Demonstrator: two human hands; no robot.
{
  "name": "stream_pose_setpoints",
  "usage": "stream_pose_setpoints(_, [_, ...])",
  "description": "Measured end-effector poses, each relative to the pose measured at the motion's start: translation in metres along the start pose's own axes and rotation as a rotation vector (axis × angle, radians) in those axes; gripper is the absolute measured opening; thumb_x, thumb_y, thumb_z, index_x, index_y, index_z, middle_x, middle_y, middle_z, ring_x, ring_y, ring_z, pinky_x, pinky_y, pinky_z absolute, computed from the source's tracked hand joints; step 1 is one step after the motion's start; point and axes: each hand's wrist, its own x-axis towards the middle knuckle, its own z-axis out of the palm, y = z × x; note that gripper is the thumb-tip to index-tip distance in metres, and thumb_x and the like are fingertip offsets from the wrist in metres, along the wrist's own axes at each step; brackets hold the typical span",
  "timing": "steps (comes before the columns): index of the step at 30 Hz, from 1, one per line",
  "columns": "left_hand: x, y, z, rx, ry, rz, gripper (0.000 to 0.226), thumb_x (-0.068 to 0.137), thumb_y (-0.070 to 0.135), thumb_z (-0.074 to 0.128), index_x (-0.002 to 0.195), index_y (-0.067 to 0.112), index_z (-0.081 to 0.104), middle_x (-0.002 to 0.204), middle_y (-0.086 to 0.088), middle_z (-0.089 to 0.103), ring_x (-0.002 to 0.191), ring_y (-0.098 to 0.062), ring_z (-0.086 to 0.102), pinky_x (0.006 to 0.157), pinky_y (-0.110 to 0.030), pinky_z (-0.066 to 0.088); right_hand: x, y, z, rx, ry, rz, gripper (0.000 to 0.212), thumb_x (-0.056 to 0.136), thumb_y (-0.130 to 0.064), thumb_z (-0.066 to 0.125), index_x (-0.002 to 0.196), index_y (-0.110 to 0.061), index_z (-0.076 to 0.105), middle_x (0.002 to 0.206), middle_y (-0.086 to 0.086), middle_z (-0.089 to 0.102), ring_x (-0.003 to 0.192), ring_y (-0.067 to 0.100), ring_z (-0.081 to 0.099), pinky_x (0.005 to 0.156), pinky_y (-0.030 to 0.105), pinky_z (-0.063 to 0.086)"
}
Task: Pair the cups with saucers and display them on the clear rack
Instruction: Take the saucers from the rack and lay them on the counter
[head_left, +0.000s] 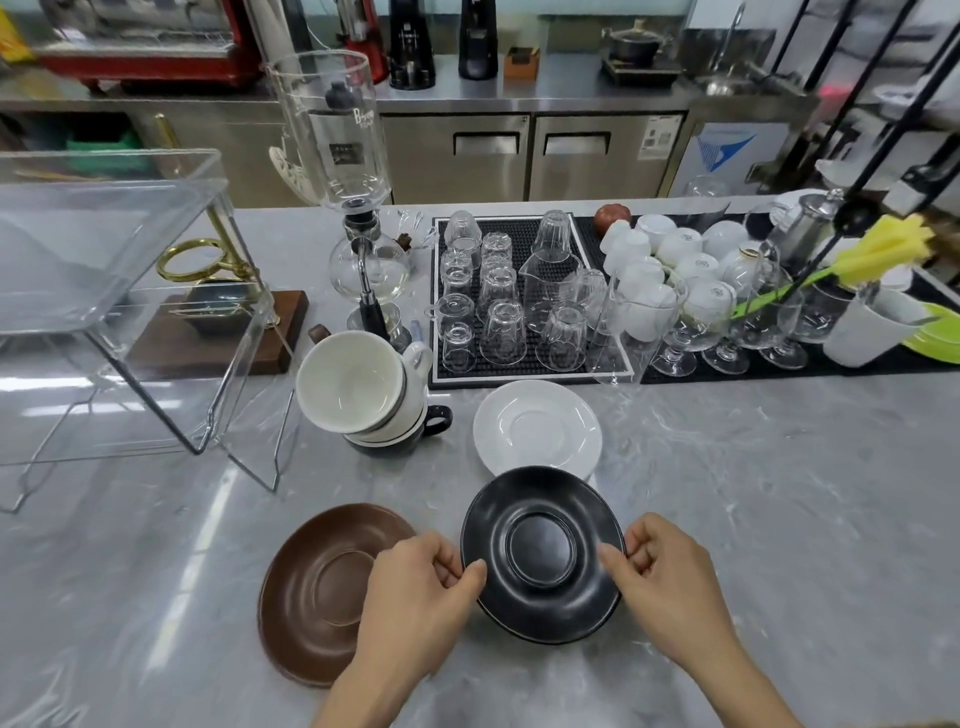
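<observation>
Head view, fingers of left hand (415, 587) and right hand (670, 577) pinching black saucer (542, 553) rim

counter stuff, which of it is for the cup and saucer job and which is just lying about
For the job:
black saucer, held by left hand and right hand
brown saucer
white saucer
stacked cups
clear rack

Lying about:
siphon brewer
glasses on the mat
white cups at the back
stemmed glasses
</observation>
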Motion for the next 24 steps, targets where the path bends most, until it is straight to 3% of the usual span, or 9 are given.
stream_pose_setpoints(5, [-0.009, -0.007, -0.001, 0.065, -0.071, -0.026, 0.031, 0.073, 0.039, 0.078, 0.058, 0.015, 0.064, 0.045, 0.007, 0.062, 0.051, -0.002, 0.060, 0.048, -0.014, 0.039, -0.012, 0.006, 0.001, -0.032, -0.032, 0.009, 0.026, 0.075, -0.019, 0.078, 0.064, -0.014, 0.055, 0.049, 0.005, 0.056, 0.043, 0.006, 0.046, 0.048, 0.017, 0.041])
stream_pose_setpoints(10, [-0.014, -0.010, -0.002, 0.118, -0.093, -0.029, 0.034, 0.073, 0.040, 0.078, 0.054, 0.020, 0.058, 0.041, 0.011, 0.058, 0.049, 0.000, 0.058, 0.049, -0.011, 0.037, -0.016, 0.011, 0.004, -0.101, -0.041, 0.015, 0.027, 0.074, -0.024, 0.079, 0.064, -0.015, 0.055, 0.053, 0.007, 0.060, 0.049, 0.014, 0.052, 0.052, 0.028, 0.043])
stream_pose_setpoints(14, [-0.015, -0.009, -0.002, 0.170, -0.109, -0.012, 0.034, 0.078, 0.041, 0.075, 0.057, 0.021, 0.057, 0.047, 0.006, 0.060, 0.051, -0.004, 0.057, 0.055, -0.007, 0.035, -0.018, 0.010, 0.006, -0.145, -0.053, -0.003, 0.027, 0.075, -0.024, 0.078, 0.065, -0.014, 0.055, 0.051, 0.001, 0.057, 0.051, 0.014, 0.053, 0.050, 0.022, 0.039])
stream_pose_setpoints(18, [-0.016, -0.008, -0.001, 0.209, -0.114, 0.003, 0.031, 0.079, 0.038, 0.073, 0.061, 0.017, 0.061, 0.057, 0.001, 0.067, 0.060, -0.011, 0.063, 0.058, -0.019, 0.043, -0.019, 0.010, 0.008, -0.153, -0.063, 0.003, 0.027, 0.075, -0.026, 0.077, 0.065, -0.015, 0.055, 0.048, -0.001, 0.055, 0.049, 0.010, 0.051, 0.049, 0.019, 0.036])
stream_pose_setpoints(24, [-0.017, -0.009, 0.002, 0.271, -0.123, 0.024, 0.031, 0.081, 0.042, 0.070, 0.069, 0.014, 0.064, 0.064, 0.002, 0.069, 0.067, -0.012, 0.064, 0.062, -0.026, 0.047, -0.020, 0.013, 0.010, -0.162, -0.074, 0.008, 0.027, 0.076, -0.027, 0.077, 0.065, -0.017, 0.054, 0.048, -0.001, 0.053, 0.048, 0.009, 0.050, 0.050, 0.021, 0.038])
